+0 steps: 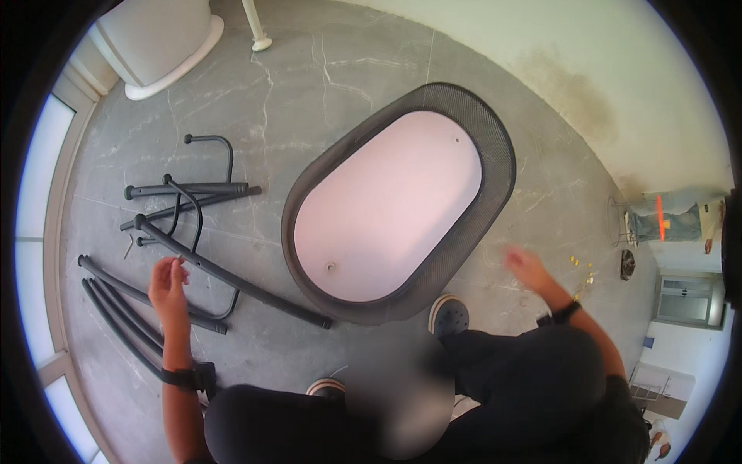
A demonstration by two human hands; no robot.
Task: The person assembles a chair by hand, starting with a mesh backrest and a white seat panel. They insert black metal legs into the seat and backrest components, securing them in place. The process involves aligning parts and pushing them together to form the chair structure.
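A dark grey mesh oval basket with a pale pink flat bottom lies tilted across the middle of the floor. My left hand is at the left, its fingers pinched together beside a long black tube; whether they grip the tube or some small piece is hidden. Out to the right of the basket, my right hand hangs over the floor, apart from everything and smeared by motion. Near the left hand lie a black tube frame with bent legs and several curved black tubes.
A small hex key rests on the grey floor near the tubes. My shoe is close to the basket's near end. Small yellow bits are scattered at the right. A white pedestal stands at the far left.
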